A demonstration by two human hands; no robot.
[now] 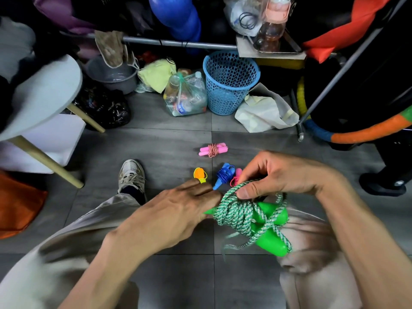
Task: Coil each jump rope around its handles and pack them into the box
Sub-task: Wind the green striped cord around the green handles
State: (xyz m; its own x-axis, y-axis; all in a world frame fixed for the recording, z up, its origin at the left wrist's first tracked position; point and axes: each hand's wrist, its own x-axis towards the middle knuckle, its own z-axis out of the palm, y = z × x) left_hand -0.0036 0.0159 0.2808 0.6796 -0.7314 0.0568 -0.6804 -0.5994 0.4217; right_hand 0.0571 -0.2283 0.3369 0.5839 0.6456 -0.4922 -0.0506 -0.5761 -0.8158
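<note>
- The green jump rope (249,217) sits at about 4 o'clock from the middle of the view, held above the person's lap between both hands.
- Its green-and-white cord is wound in several turns around the two green handles (270,238), which lie side by side; a loose length crosses the handles diagonally and trails toward 6 o'clock.
- The left hand (176,215) grips the pointed end of the handles at the 9 o'clock side of the bundle, fingers curled round it.
- The right hand (278,177) comes in from 2 o'clock, thumb and forefinger pinching a loop of the cord at the top of the coil.
- On the grey tiled floor (169,139), at 12 o'clock from the hands, lies a pink jump rope (213,149), already wound around its handles.
- Just beyond the hands lie a blue jump rope (224,175), coiled, a yellow-and-orange one (200,174) at its 9 o'clock, and a bit of another pink one, partly hidden by the right hand.
- A blue mesh basket (230,82) stands farther off at 12 o'clock.
- A sneaker (131,175) shows at 9 o'clock.
</note>
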